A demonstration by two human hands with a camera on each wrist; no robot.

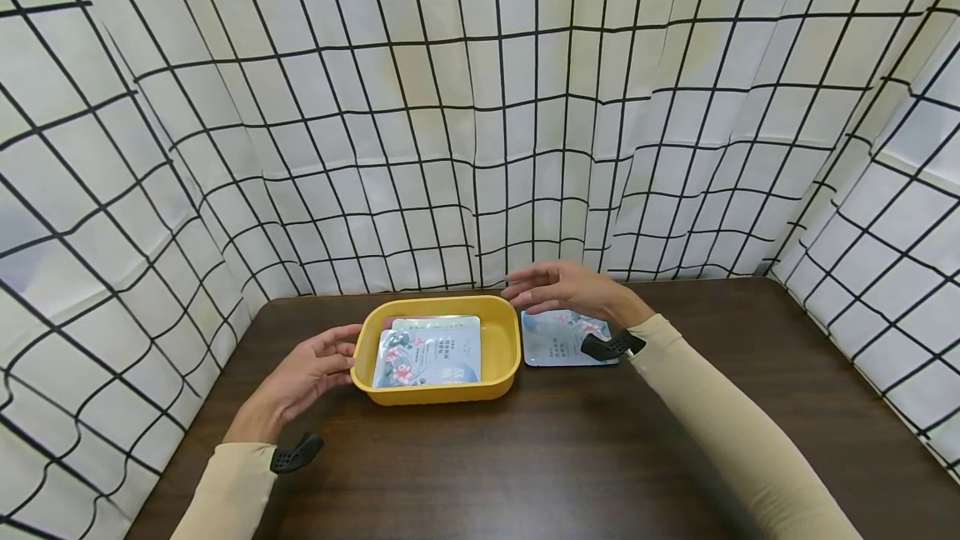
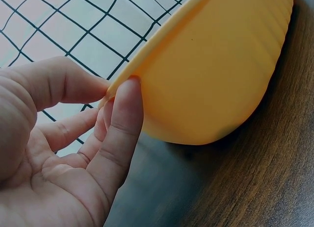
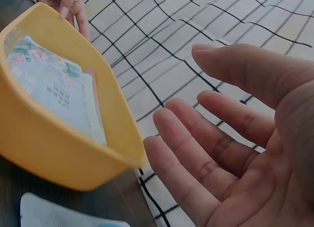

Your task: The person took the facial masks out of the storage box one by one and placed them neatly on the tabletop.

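A yellow plastic tray with rounded corners stands on the table. Several flat light-blue sachets, printed with pink flowers, lie overlapping in it. My left hand pinches the tray's left rim between thumb and fingers, as the left wrist view shows on the tray wall. Just past the tray's right end, my right hand hovers with its fingers spread and relaxed, the palm bare. Partly beneath that hand and wrist, another such sachet lies flat on the table, right beside the tray.
The dark brown wooden table extends toward me in front of the tray. White cloth with a black grid walls it at the back and both sides. A black band sits on each wrist.
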